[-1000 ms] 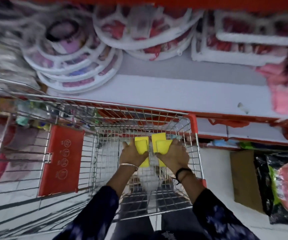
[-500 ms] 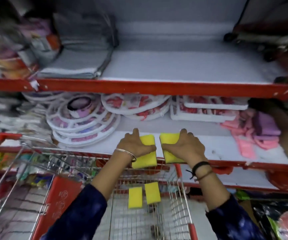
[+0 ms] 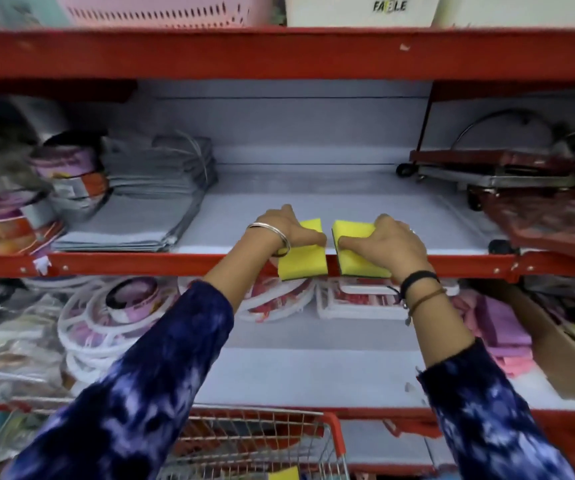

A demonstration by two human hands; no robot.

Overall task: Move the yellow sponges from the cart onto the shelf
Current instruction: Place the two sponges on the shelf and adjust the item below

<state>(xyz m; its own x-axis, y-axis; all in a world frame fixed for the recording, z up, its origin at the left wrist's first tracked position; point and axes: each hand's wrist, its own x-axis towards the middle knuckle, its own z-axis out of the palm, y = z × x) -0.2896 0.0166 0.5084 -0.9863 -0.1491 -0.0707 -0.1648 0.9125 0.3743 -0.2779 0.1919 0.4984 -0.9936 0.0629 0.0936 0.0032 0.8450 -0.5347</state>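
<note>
My left hand [image 3: 287, 226] grips a yellow sponge [image 3: 303, 263], and my right hand [image 3: 388, 242] grips a second yellow sponge [image 3: 355, 256] with a dark underside. Both sponges are held side by side over the red front lip of the middle shelf [image 3: 313, 206], whose white board is bare behind them. Below, the wire cart [image 3: 261, 441] with red corner trim shows at the bottom edge, and a corner of another yellow sponge [image 3: 284, 474] lies in it.
Folded grey cloths [image 3: 147, 202] and stacked round packs [image 3: 36, 209] sit left on the same shelf; a red folding trolley [image 3: 507, 174] sits right. The lower shelf holds white round hangers [image 3: 116, 313], trays and pink cloths [image 3: 507, 327]. Baskets stand on the top shelf.
Both hands have risen with their sponges from the cart, past the lower shelf, up to the front edge of the middle shelf. The view has tilted upward.
</note>
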